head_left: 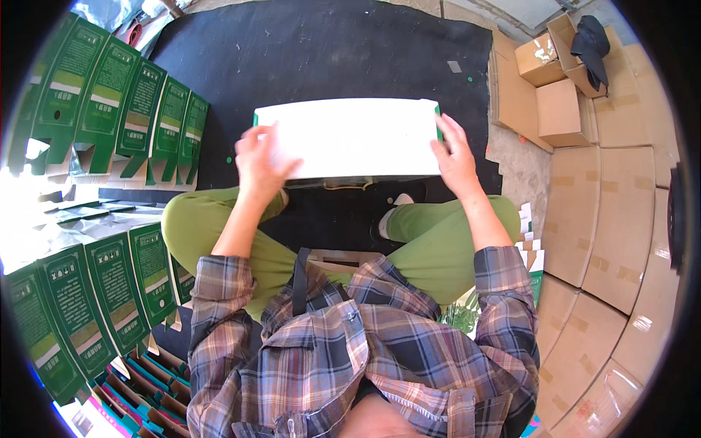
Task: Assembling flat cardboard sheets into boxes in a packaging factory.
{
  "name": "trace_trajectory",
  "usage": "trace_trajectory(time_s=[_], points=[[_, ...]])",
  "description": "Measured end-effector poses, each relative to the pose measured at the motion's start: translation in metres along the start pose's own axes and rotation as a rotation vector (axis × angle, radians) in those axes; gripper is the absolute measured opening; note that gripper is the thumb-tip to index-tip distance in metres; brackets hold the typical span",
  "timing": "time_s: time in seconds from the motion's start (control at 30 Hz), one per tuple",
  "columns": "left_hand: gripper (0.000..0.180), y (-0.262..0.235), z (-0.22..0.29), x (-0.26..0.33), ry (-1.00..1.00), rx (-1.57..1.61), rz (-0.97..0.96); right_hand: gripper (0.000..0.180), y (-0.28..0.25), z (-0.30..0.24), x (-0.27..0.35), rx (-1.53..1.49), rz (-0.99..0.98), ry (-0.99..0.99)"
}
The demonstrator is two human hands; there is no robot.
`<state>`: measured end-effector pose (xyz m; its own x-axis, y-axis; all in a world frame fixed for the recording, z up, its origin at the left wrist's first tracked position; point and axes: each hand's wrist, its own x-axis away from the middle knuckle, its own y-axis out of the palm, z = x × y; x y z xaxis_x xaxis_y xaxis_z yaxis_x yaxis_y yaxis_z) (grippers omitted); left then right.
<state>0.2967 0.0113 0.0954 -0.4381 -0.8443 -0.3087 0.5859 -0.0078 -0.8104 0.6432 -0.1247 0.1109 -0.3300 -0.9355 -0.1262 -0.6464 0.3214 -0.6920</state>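
A smooth, rectangular white box (pixel 354 139) with green ends is being clasped between the left hand (pixel 259 164) and right hand (pixel 457 162), over speckled black sheeting (pixel 328 55).

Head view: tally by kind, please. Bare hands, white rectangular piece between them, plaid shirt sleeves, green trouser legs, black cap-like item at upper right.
Bare left hand and bare right hand: 2
White rectangular piece with green ends: 1
Multicoloured plaid fabric sleeves: 2
Light green fabric trouser legs: 2
Black cap-like item: 1
Total: 8
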Motion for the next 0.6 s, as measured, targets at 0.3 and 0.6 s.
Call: trace_trajectory(time_s=[0.3,0.6], points=[[0.07,0.016,-0.045,-0.013,-1.127,1.123,-0.268,0.058,0.005,0.03,-0.017,-0.509,-0.347,1.007],[0.034,0.007,-0.052,-0.01,-0.71,1.387,-0.021,0.049,-0.018,0.011,-0.021,-0.984,0.032,0.589]])
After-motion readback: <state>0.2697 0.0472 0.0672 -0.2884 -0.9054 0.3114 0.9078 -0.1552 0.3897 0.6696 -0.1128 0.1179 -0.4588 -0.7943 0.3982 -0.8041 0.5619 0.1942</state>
